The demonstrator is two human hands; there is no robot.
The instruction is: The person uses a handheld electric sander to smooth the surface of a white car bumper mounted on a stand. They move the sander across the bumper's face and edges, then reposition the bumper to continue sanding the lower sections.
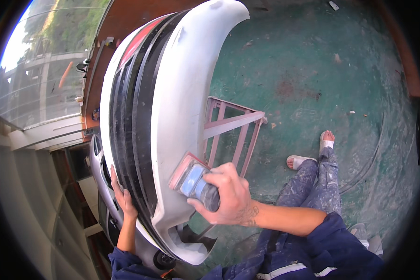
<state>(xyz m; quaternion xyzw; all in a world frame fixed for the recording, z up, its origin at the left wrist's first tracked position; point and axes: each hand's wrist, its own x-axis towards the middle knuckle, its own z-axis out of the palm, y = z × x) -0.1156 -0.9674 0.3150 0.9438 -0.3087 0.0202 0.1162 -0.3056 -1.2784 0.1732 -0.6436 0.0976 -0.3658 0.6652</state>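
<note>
A white car bumper [179,112] with a black slatted middle section [130,102] runs lengthwise before me. My right hand [231,193] is wrapped round the dark rounded grip of a blue sander [194,179]. Its reddish pad [181,169] meets the white surface near the bumper's lower right part. At the bumper's far left edge rests my left hand [122,193], fingers stretched out along the white rim and holding nothing. Part of its palm side shows; the contact along the edge is partly hidden.
A pinkish metal stand [235,123] is beneath the bumper. The green floor [303,70] is dusty, with small scraps. A silver car [100,172] stands behind on the left, below a large window [46,70]. A hose or cable [373,158] curves across the floor at right.
</note>
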